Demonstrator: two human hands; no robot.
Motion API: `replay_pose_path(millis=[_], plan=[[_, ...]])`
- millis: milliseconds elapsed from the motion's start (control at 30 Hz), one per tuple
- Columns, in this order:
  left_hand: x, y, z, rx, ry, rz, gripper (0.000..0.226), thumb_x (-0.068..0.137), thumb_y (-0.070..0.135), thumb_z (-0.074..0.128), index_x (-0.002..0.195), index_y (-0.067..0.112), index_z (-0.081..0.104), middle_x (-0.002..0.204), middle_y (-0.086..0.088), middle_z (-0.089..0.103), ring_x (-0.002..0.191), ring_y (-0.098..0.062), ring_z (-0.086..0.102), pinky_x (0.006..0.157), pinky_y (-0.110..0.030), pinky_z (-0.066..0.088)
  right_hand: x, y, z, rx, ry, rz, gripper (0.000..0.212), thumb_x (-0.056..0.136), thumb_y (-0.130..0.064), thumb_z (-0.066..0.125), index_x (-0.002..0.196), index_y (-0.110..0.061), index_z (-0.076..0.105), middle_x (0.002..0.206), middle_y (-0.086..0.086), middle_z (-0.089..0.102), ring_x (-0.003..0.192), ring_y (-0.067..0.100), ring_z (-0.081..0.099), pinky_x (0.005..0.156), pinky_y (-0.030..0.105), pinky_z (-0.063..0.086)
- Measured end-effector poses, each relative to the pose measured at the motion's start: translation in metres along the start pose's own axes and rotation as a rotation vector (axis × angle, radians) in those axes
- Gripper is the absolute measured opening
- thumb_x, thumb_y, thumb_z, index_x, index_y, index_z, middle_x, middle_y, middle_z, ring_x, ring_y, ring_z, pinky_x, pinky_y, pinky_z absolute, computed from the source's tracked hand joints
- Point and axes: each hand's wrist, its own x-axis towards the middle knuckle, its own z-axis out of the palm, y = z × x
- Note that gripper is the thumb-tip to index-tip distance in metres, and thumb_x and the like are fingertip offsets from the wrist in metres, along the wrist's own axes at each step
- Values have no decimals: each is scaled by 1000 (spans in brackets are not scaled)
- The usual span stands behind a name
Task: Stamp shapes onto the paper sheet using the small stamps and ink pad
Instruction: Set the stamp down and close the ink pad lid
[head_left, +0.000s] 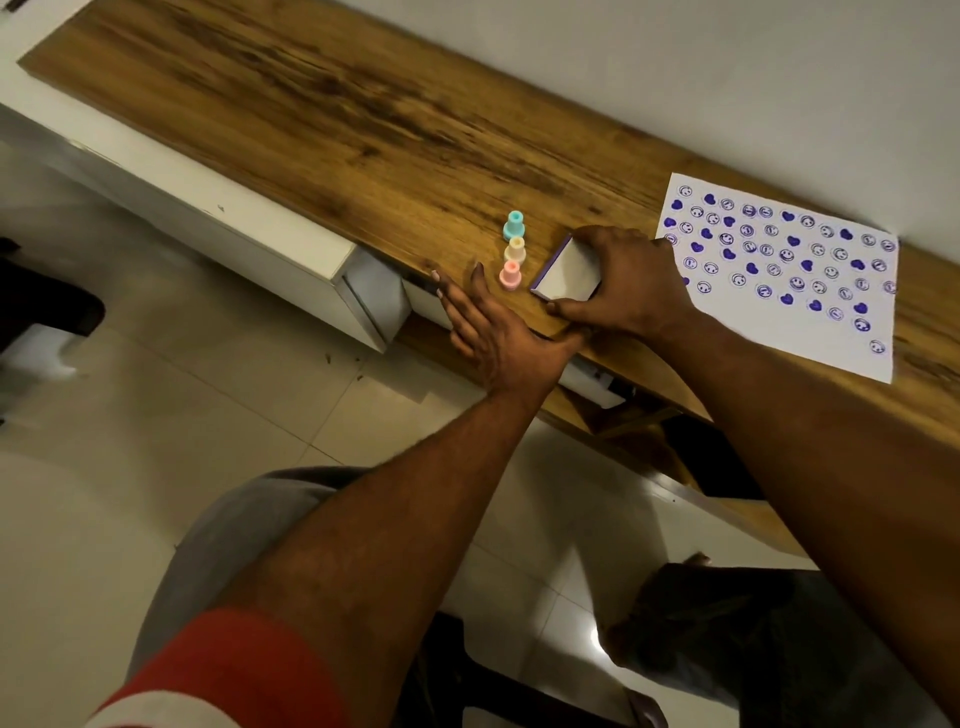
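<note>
Closed purple-edged white ink pad is gripped by right hand; left hand is laid flat, fingers spread, nr pink plastic stamp.

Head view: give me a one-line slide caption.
Right hand grips the ink pad beside three upright stamps; left hand lies flat; paper sheet already densely stamped.

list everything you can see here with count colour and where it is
small stamps: three, teal, cream, pink, upright in a row on the table, left of the ink pad
ink pad: one, white case with purple edge, under the right hand
paper sheet: one, white, covered in purple hearts and smileys, right end of the table
table: one, brown wood, against the wall
left hand: open, flat at the table edge
right hand: grip closed on the ink pad
</note>
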Motion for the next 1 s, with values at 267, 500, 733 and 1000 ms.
replay_pose_path(millis=[267, 500, 733, 1000], plan=[[1, 1, 0, -6, -9, 1, 149, 55, 71, 90, 169, 18, 8, 176, -16, -14, 163, -37, -5, 128, -58, 16, -6, -1, 2, 13, 29, 34, 99, 73, -76, 70, 150, -19, 47, 148, 6, 54, 133, 29, 50, 108, 54, 39], [1, 2, 0, -5, -6, -2, 148, 55, 68, 90, 168, 21, 8, 176, -15, -15, 163, -36, -4, 127, -58, 16, -9, 0, 3, 14, 52, 88, 99, 71, -79, 66, 149, -21, 48, 147, 4, 55, 132, 27, 51, 107, 53, 38], [1, 1, 1, 7, -7, -5, 148, 54, 68, 90, 168, 21, 7, 176, -15, -15, 163, -37, -5, 126, -58, 17, -11, 1, 6, 30, 73, 78, 99, 71, -78, 69, 149, -22, 48, 146, 3, 55, 131, 26, 51, 106, 54, 37], [2, -1, 3, 18, -8, -3, 151, 53, 70, 91, 168, 22, 6, 176, -15, -16, 163, -37, -4, 126, -59, 18, -8, -2, 5, 12, 41, 77, 100, 71, -77, 71, 150, -21, 46, 149, 4, 53, 134, 28, 49, 109, 54, 37]])
